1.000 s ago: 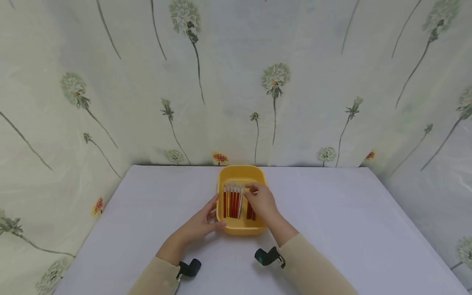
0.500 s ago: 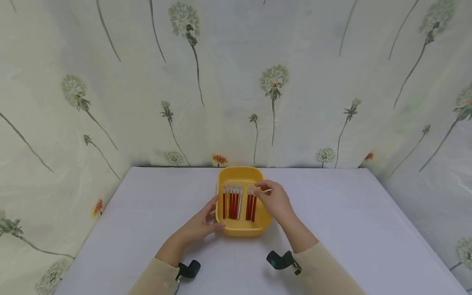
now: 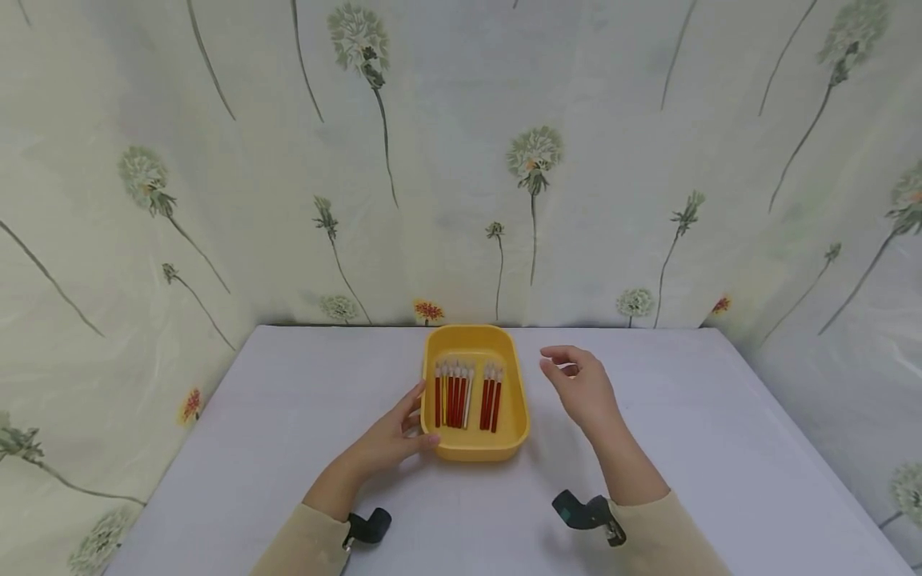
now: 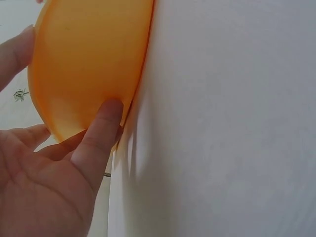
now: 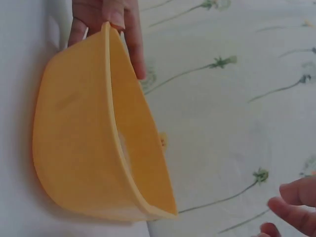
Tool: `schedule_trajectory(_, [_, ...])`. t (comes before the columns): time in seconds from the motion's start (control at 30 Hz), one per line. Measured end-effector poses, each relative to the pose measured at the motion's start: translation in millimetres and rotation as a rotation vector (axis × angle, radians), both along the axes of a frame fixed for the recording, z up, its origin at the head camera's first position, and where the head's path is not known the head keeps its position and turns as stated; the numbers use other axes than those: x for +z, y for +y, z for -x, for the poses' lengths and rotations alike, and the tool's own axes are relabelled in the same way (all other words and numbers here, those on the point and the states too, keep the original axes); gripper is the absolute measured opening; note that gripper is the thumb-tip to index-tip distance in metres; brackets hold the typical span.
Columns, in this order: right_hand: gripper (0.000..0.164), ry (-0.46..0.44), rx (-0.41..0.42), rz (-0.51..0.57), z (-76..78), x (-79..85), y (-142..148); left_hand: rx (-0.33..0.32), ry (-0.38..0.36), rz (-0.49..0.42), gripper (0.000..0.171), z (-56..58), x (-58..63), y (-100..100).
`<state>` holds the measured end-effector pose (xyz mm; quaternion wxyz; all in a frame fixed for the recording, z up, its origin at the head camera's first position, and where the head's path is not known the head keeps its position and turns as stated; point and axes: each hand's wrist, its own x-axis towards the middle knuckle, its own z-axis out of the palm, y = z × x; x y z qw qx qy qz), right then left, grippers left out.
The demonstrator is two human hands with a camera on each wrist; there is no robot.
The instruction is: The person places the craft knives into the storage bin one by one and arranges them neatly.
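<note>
A yellow tray (image 3: pixel 475 448) stands on the table with slim pencils in it, pale tips pointing to the far end. Several, mostly red with a yellow and a white one, form the left group (image 3: pixel 454 400). To their right lie 3 red pencils (image 3: pixel 491 404). My left hand (image 3: pixel 394 432) holds the tray's near left corner, thumb at the rim; in the left wrist view its fingers (image 4: pixel 101 128) lie along the outer wall. Raised right of the tray, my right hand (image 3: pixel 585 388) holds nothing, fingers loosely bent. The tray's wall (image 5: pixel 74 133) hides the pencils in the right wrist view.
The white tabletop (image 3: pixel 324 376) extends on both sides of the tray. Behind it hangs a pale backdrop (image 3: pixel 446 160) printed with dandelions, meeting the table's far edge close behind the tray. Dark wrist cameras (image 3: pixel 370 526) sit at both sleeves.
My right hand has drawn back from over the right-hand pencils, out past the tray's right side, leaving those pencils fully visible. The left hand and tray stay about where they were.
</note>
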<state>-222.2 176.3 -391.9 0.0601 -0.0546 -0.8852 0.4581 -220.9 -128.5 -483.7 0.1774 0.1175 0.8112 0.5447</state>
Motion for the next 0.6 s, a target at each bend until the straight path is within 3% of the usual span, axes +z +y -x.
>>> schedule_trajectory(0.6, [0.032,0.144,-0.015,-0.163,-9.0,1.5,57,-0.007,0.094,0.106,0.095,-1.9,2.3,-9])
